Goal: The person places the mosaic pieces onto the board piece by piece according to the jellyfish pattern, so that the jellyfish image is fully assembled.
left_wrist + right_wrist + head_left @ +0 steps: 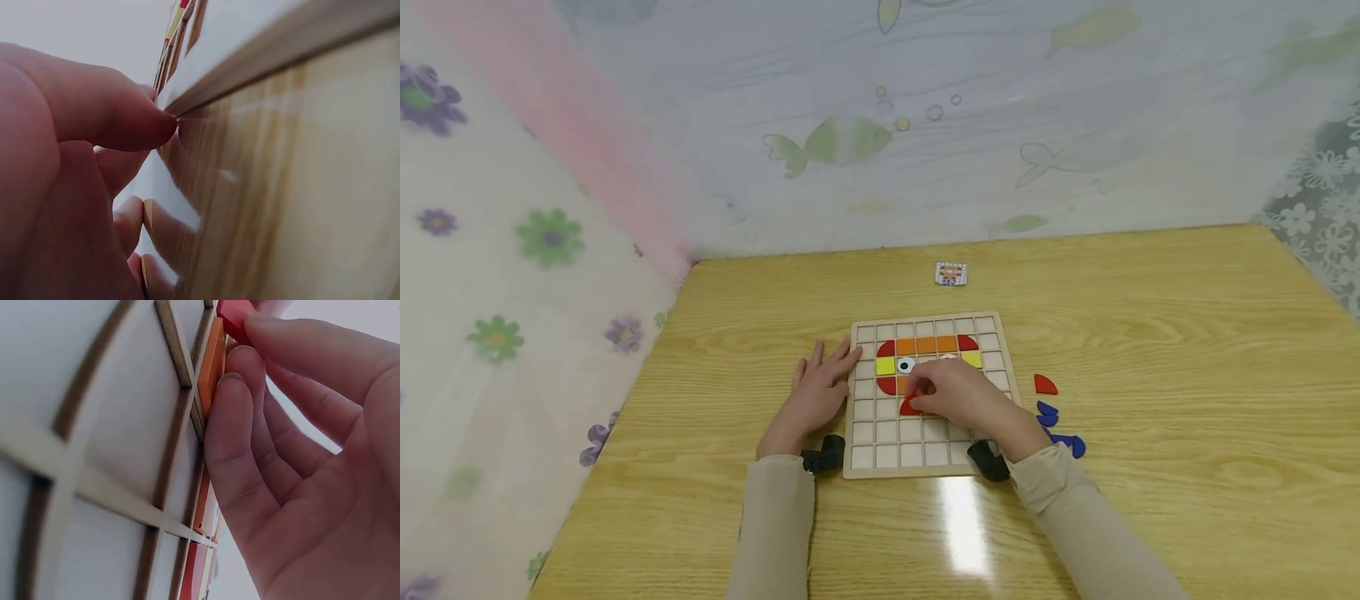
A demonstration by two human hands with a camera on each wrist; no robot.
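The square, pale wooden board with many little boxes (pixel 887 432) lies flat on the shiny yellow-brown wooden counter (pixel 1187 375). Nearest are two long beige sleeves (pixel 778 525), and each wrist has a small black thing (pixel 824 455) on it.

To the right of the board, a few flat blue pieces with round edges (pixel 1067 440) lie close together. The right hand (pixel 962 396) is over the board. Its fingers are close together and pinch a flat red piece (pixel 907 406); whether that piece touches the board is hard to tell. The left hand (pixel 814 396) is at the board's left side with its fingers spread wide, and its thumb touches the edge.

A flat red quarter-round piece (pixel 1044 384) lies just past the blue ones. On the board, a round white eye piece with a dark middle (pixel 906 366) sits beside a yellow square (pixel 886 367). Behind them is a row of orange squares (pixel 927 344) with a red rounded piece (pixel 967 342) at each end.

Farther back lies a small picture card (pixel 951 273). Last comes a pale wall with painted fish (pixel 962 158).
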